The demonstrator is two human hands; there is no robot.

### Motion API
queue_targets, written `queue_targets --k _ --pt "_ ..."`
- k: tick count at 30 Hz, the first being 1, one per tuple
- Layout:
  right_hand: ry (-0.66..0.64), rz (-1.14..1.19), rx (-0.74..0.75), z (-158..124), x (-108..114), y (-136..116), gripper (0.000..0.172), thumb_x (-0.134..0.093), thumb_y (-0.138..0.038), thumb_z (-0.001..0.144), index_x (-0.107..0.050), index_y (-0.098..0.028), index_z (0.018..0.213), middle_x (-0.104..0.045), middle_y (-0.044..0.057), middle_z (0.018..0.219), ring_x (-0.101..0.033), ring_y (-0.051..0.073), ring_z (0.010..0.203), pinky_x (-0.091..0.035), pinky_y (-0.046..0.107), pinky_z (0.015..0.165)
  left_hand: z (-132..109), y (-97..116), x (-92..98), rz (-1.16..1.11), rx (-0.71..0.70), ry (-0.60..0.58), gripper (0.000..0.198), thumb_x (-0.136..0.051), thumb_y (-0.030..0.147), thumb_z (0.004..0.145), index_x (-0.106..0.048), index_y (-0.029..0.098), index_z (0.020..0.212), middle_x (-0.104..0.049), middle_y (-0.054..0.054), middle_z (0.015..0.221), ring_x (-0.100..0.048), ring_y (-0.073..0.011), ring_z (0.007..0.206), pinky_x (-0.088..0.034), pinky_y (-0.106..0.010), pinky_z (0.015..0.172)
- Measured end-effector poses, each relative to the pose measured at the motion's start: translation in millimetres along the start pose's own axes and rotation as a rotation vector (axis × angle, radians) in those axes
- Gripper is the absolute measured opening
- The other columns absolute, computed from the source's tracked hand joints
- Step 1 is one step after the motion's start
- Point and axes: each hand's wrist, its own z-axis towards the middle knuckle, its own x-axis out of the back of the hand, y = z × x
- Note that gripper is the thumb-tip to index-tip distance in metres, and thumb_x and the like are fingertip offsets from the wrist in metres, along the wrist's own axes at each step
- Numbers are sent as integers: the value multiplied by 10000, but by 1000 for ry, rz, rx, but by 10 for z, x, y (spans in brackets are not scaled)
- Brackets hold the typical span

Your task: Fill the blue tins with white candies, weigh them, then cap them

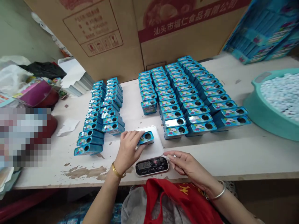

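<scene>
Here we go, left to right: across the table [233, 155] stand rows of blue tins [112, 124], the left rows showing white mints [93, 107] at their round openings. Our left hand [127, 149] has its grip closed over one tin [146, 137] on the white digital scale [156, 149], mid-weigh. Our right hand [184, 165], fingers loosely together, holds nothing, just beside the scale. Far right, a teal basin [259, 115] brims with more mints [282, 93].

Carton band [193, 21] — 汕头市福仁食品有限公司; scale display [144, 165] — digits blurred
</scene>
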Motion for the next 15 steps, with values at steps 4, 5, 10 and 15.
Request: queue_targets --k 4,5,10,15 --pt "-9 8 -11 20 66 97 448 -656 -496 739 -640 -121 983 -471 -53 551 -247 24 425 -99 239 452 474 -206 -44 37 -11 67 330 -547 298 853 -511 202 1167 -618 -64 1056 -533 -219 972 -326 -364 849" --pt "-17 6 -9 30 74 115 445 -647 -494 748 -638 -121 990 -470 -53 554 -246 24 425 -97 239 453 616 -261 -95 45 -25 78 333 -553 298 848 -515 205 1165 -614 -62 1066 -531 -218 977 -322 -363 846" --pt "-19 3 -15 64 84 147 449 -631 -495 761 -626 -119 1007 -450 -59 554 -230 27 428 -90 246 460 1131 -462 -476 125 -63 44 363 -589 295 823 -546 217 1175 -594 -73 1100 -523 -235 984 -319 -368 808" --pt "26 -22 -62 32 119 165 513 -652 -519 732 -614 -111 1041 -453 -58 546 -249 34 441 -94 250 476 935 -488 -427 137 -24 155 479 -589 358 831 -475 209 1272 -541 -104 1207 -485 -247 1098 -326 -376 876"
